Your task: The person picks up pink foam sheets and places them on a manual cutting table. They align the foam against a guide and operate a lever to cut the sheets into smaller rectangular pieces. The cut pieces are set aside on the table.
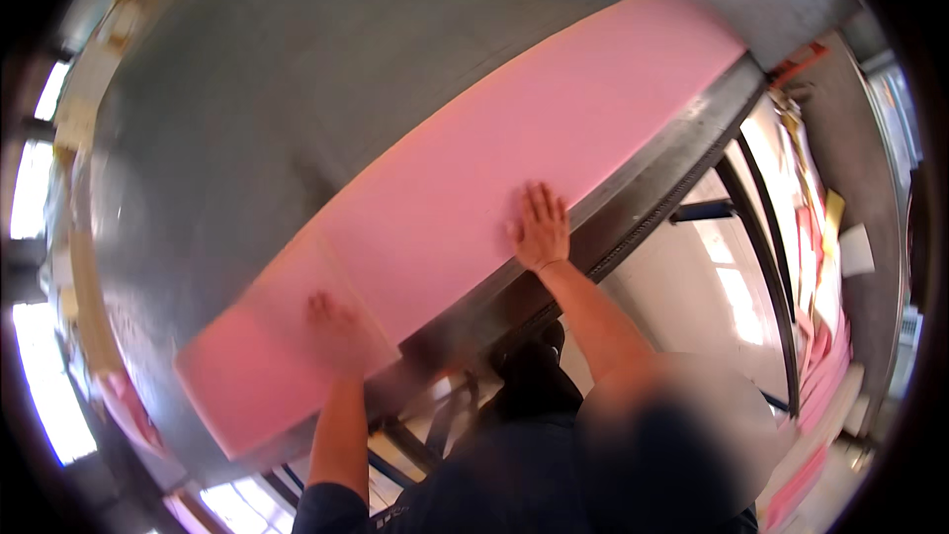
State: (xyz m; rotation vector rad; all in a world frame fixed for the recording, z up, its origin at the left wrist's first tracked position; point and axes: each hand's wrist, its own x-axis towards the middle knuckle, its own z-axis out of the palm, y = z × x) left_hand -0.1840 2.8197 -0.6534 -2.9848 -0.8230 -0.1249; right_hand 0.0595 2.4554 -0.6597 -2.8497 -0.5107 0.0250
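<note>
A long pink sheet [534,138], which looks like foam, lies along the near edge of a grey table [257,89]. At its left end is a shorter pink piece [257,366], with a seam or edge line between the two. My right hand [542,229] rests flat on the long sheet near its front edge, fingers stretched out. On the shorter piece, close to the seam, lies my left hand [339,331]; it is blurred, but its fingers look extended and nothing shows in them.
A dark metal rail [633,198] runs along the table's near side. Black curved tubing [766,237] stands at the right, above a light floor. Pink and cream scraps [820,326] pile up at the far right, and more material [94,267] lines the left.
</note>
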